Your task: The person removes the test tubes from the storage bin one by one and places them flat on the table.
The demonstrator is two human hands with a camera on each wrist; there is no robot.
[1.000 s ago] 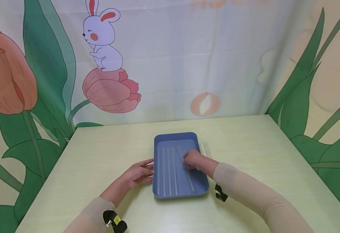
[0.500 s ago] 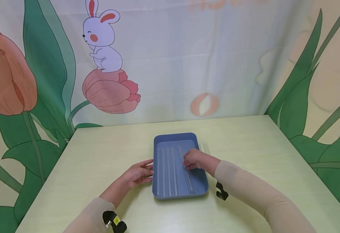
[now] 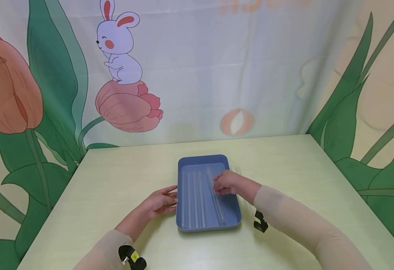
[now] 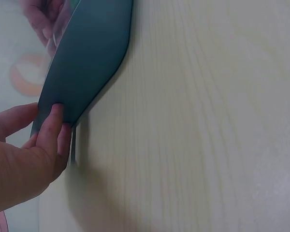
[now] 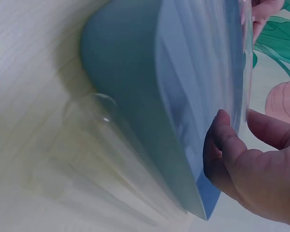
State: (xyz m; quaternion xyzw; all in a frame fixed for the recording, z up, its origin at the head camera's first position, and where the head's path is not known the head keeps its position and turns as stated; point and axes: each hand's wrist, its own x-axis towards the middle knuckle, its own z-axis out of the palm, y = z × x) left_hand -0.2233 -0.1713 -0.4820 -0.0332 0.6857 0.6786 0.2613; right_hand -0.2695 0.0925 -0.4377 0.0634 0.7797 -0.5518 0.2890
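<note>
A blue rectangular tray (image 3: 202, 160) lies on the table. My left hand (image 3: 160, 202) rests on its left side, the extended fingers (image 4: 50, 125) touching the outer wall. Over the tray's right half, my right hand (image 3: 225, 182) pinches a clear test tube (image 3: 219, 210) between thumb and fingers. That tube slants inside the tray, its near end close to the front wall. Several clear tubes (image 3: 197, 198) lie side by side in the tray's left half. In the right wrist view the pinched tube is pale and hard to make out.
Outside the tray's right wall, a clear round-ended test tube (image 5: 130, 154) lies on the table (image 3: 129, 180), with what looks like a second clear tube (image 5: 96, 191) beside it. Behind the table hangs a printed curtain (image 3: 190, 75).
My right hand has drawn slightly to the right and away from me, and the near end of its tube has shifted a little. The left hand and tray stay nearly still.
</note>
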